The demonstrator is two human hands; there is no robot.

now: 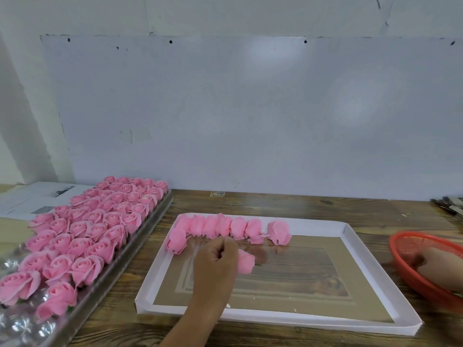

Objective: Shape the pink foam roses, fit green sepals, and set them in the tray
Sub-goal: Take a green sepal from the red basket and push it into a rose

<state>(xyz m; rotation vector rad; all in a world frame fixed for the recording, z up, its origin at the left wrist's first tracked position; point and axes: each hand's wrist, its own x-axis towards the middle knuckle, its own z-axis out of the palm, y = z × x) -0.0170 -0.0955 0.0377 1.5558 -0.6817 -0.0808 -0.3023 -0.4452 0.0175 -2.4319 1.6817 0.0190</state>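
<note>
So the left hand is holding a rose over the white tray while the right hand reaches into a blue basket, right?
Not quite: the basket is red, not blue, as the head view shows. The left hand does hold a rose over the white tray, and the right hand reaches into the basket.

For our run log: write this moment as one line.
left hand: holds pink rose | right hand: in red basket | white tray

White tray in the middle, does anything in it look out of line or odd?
One does. In the white tray, the row of pink buds along the far edge has a gap before the rightmost bud, which sits apart and looks crumpled. The left hand holds another bud.
</note>
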